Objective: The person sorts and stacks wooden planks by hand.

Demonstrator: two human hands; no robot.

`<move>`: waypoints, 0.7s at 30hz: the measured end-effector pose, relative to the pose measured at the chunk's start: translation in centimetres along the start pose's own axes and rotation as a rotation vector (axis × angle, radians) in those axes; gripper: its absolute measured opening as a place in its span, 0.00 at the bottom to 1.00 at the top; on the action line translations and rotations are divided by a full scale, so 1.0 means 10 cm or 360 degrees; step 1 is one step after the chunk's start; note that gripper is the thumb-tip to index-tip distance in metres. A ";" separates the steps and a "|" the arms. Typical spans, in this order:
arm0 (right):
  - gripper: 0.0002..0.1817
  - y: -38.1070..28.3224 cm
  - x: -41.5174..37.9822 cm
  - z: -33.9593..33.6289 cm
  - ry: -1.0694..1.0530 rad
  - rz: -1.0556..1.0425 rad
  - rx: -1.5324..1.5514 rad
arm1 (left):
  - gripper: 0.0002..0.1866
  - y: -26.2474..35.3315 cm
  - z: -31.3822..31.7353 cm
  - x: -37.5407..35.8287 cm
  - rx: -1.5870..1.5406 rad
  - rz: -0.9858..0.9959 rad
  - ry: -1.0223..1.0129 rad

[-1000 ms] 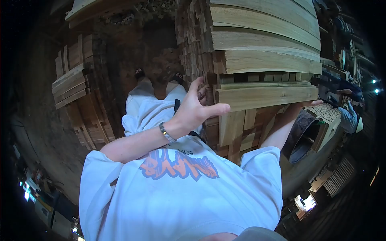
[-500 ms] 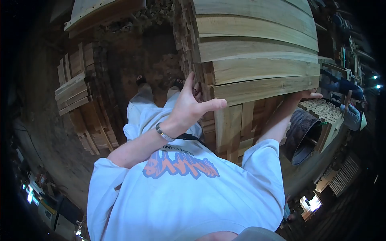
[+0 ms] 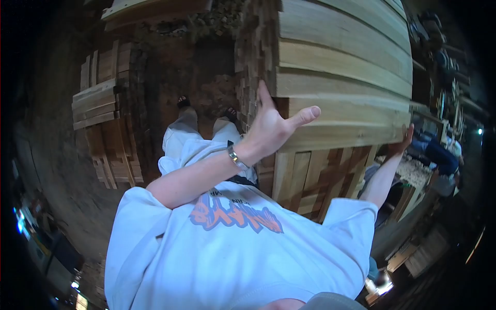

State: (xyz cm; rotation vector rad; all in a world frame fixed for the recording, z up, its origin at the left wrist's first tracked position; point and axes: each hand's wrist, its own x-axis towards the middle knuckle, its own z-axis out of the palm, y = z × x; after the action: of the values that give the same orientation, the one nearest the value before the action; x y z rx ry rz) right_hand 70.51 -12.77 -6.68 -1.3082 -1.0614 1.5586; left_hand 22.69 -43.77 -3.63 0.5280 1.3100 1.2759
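Observation:
My left hand, with a metal-band watch on its wrist, is at the left end of a stack of wooden boards. Its thumb sticks out free over the top, and its fingers stretch along the uneven board ends. My right hand is at the opposite end of the nearest board, fingers pointing up and touching the board's end. The boards lie side by side on top, slightly overlapping. Below them, the near side of the stack shows crossed wooden pieces.
Another smaller stack of boards stands on the dirt floor at the left. A wooden slab is at the top, with scraps near it. On the right, beyond the stack, are a person in dark trousers and a pile of light wood pieces.
The view has shifted, and the stack shows further right. My right hand has come up from below the board's edge to its end. My left hand remains at the left ends, thumb spread.

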 end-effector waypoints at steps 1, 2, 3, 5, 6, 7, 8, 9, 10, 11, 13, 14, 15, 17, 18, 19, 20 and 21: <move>0.38 0.02 -0.09 0.15 -0.0027 -0.0049 0.0060 | 0.69 -0.01 0.05 0.02 0.0018 0.0052 0.0074; 0.38 0.02 -0.04 0.07 -0.0040 -0.0032 0.0066 | 0.69 -0.03 0.04 0.03 -0.0050 0.0085 0.0020; 0.36 -0.01 0.06 -0.19 -0.0251 0.0058 0.0153 | 0.69 -0.05 0.06 0.02 -0.0049 0.0057 0.0037; 0.32 -0.06 0.04 -0.23 0.0044 0.0004 -0.0062 | 0.69 -0.08 0.08 0.03 0.0086 -0.0061 0.0027; 0.31 -0.09 -0.01 -0.11 0.0519 -0.0137 -0.0358 | 0.69 -0.08 0.10 0.03 0.0065 -0.0056 -0.0018; 0.30 -0.16 0.11 -0.35 0.0311 -0.0022 -0.0537 | 0.68 -0.08 0.08 0.04 0.0159 -0.0093 -0.0074; 0.30 -0.28 0.14 -0.50 0.0020 0.0238 -0.0580 | 0.68 0.04 -0.04 0.01 0.0156 -0.0032 -0.0186; 0.30 -0.48 0.24 -0.59 -0.0295 0.0487 -0.0640 | 0.65 -0.01 -0.11 0.04 0.0173 -0.0093 -0.0191; 0.26 -0.62 0.45 -0.62 -0.0427 0.0619 -0.0690 | 0.61 -0.02 -0.30 0.05 0.0150 -0.0047 -0.0250; 0.23 -0.87 0.36 -0.16 -0.0118 0.0681 -0.0805 | 0.58 -0.02 -0.53 0.04 0.0122 0.0008 -0.0321; 0.32 -1.13 0.16 0.86 0.0032 -0.0052 -0.1997 | 0.53 -0.04 -1.15 -0.14 0.0326 0.0152 -0.0116; 0.28 -1.27 -0.13 1.70 0.0515 -0.0087 -0.2446 | 0.48 -0.05 -1.48 -0.25 0.0560 0.0279 -0.0042; 0.32 -1.27 0.02 1.62 0.0287 -0.0771 -0.2880 | 0.42 -0.10 -1.88 -0.35 0.0638 0.0254 0.0098; 0.32 -1.27 -0.33 3.01 0.0119 -0.0776 -0.1685 | 0.37 -0.56 -2.76 -0.50 0.1136 0.0330 0.0626; 0.32 -1.20 -0.54 3.71 0.0078 -0.0836 -0.1704 | 0.36 -0.86 -3.25 -0.59 0.1278 0.0161 0.0859; 0.29 -1.08 -0.74 4.40 -0.0262 -0.1113 -0.1835 | 0.38 -0.82 -3.69 -0.80 0.1342 -0.0149 0.0967; 0.27 -0.98 -0.90 5.01 -0.0620 -0.1384 -0.1947 | 0.39 -1.18 -4.16 -0.88 0.1263 -0.0283 0.1169; 0.27 -0.78 -1.05 5.62 -0.0984 -0.1334 -0.1871 | 0.41 -1.30 -4.60 -1.05 0.1085 -0.0485 0.1309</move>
State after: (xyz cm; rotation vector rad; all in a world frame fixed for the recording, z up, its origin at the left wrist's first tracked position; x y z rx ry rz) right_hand 16.73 -25.69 9.71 -0.7357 -2.7179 0.5932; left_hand -11.32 -73.07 -23.14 0.2294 2.4457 0.7684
